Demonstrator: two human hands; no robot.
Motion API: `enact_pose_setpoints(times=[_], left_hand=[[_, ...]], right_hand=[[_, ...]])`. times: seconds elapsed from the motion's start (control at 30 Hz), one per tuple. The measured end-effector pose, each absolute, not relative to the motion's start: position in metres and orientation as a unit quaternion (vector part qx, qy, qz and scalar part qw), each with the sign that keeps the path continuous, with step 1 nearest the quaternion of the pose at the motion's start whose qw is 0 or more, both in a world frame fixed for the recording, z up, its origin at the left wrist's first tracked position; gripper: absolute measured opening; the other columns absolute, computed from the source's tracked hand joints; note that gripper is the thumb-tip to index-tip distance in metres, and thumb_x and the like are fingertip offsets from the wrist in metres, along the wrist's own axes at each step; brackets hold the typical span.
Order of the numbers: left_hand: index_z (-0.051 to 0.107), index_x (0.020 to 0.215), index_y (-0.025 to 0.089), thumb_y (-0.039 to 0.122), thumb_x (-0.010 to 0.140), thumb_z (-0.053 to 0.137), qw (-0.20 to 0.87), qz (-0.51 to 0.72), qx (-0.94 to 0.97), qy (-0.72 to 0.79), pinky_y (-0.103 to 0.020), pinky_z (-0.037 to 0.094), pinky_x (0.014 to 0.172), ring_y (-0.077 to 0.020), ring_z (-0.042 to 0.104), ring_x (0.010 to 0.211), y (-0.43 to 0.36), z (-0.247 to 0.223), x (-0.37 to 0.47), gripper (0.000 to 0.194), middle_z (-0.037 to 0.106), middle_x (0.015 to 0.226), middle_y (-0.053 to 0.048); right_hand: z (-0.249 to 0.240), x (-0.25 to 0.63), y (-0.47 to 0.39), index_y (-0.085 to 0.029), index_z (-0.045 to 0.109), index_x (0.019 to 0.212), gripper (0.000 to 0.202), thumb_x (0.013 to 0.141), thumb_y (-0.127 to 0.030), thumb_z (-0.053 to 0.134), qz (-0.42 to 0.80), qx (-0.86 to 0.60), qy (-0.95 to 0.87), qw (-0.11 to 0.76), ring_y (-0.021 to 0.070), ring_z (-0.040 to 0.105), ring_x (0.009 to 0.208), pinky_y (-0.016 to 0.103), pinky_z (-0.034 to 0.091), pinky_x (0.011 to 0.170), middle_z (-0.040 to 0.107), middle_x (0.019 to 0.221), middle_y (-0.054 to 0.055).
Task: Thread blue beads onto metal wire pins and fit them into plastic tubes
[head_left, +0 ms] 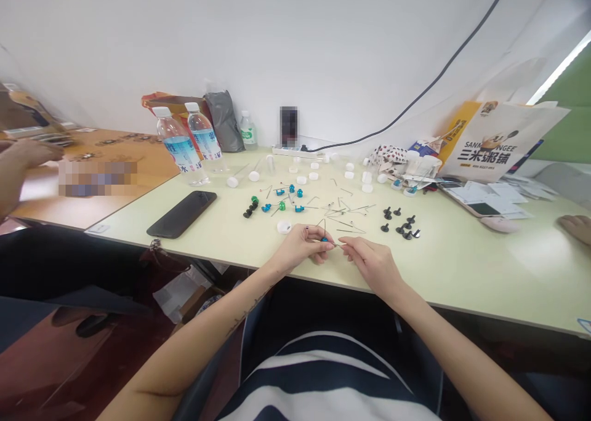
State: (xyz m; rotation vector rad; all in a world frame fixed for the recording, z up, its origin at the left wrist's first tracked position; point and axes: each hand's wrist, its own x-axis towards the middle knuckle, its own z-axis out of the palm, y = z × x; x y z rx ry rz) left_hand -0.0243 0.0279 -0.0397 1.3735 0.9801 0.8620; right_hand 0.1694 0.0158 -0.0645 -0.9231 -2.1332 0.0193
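Close to the table's front edge, my left hand (300,244) is closed on a small blue part (325,239), with a thin bent wire rising above it. Just to its right, my right hand (372,260) pinches the end of a thin metal rod (337,245) that reaches to the left fingertips. Whether the rod enters the blue part is too small to tell. Beyond my hands lie several bent metal rods (348,209), loose blue parts (300,208) and a green part (282,205). A round white cap (284,227) rests left of my left hand.
A black phone (182,214) and two water bottles (179,153) are on the left. Black screw-like knobs (407,226) lie to the right, and clear tubes with white caps (253,176) behind. A paper bag (496,141) stands back right. Other people's hands (577,227) show at both sides.
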Motion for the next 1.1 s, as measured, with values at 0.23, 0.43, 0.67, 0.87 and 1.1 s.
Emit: enact_pose_setpoints(times=[0.23,0.43,0.67,0.87,1.1], left_hand=[[0.062,0.082,0.011,0.037,0.069,0.067,0.577,0.380,0.588,0.421,-0.019,0.048,0.049,-0.0101,0.058,0.052,0.0268,-0.0386,-0.0258,0.029,0.061,0.061,-0.004],[0.062,0.082,0.012,0.039,0.068,0.068,0.588,0.383,0.579,0.416,-0.019,0.047,0.048,-0.0106,0.059,0.054,0.0282,-0.0411,-0.0272,0.031,0.062,0.067,-0.005],[0.063,0.087,0.012,0.035,0.070,0.067,0.597,0.357,0.593,0.406,-0.020,0.048,0.048,-0.0091,0.057,0.049,0.0308,-0.0458,-0.0284,0.029,0.062,0.062,-0.004],[0.063,0.089,0.011,0.030,0.070,0.068,0.605,0.366,0.580,0.405,-0.023,0.052,0.054,-0.0122,0.061,0.057,0.0315,-0.0457,-0.0283,0.027,0.066,0.073,-0.008],[0.061,0.086,0.011,0.023,0.066,0.071,0.613,0.376,0.570,0.397,-0.024,0.054,0.057,-0.0109,0.062,0.058,0.0323,-0.0470,-0.0275,0.026,0.067,0.090,-0.010]], right_hand=[[-0.0634,0.1688,0.0156,-0.018,0.057,0.104,0.019,0.089,-0.022,0.046,-0.043,-0.351,-0.845,0.400,0.0133,0.063,0.070,0.023,0.050,0.064,0.066,0.082,0.005],[-0.0641,0.1714,0.0134,-0.018,0.058,0.105,0.023,0.087,-0.011,0.045,-0.187,-0.333,-0.846,0.371,0.0175,0.060,0.086,0.028,0.049,0.072,0.062,0.099,0.010],[-0.0632,0.1735,0.0107,-0.016,0.060,0.101,0.022,0.086,-0.009,0.045,-0.197,-0.325,-0.852,0.361,0.0154,0.060,0.078,0.025,0.048,0.068,0.064,0.089,0.008],[-0.0655,0.1718,0.0151,-0.019,0.062,0.098,0.022,0.088,-0.013,0.043,-0.110,-0.367,-0.843,0.378,0.0099,0.056,0.064,0.020,0.043,0.057,0.063,0.079,0.004],[-0.0634,0.1695,0.0156,-0.017,0.062,0.092,0.018,0.089,-0.020,0.044,-0.016,-0.377,-0.843,0.383,0.0106,0.056,0.063,0.021,0.044,0.058,0.059,0.075,0.004]])
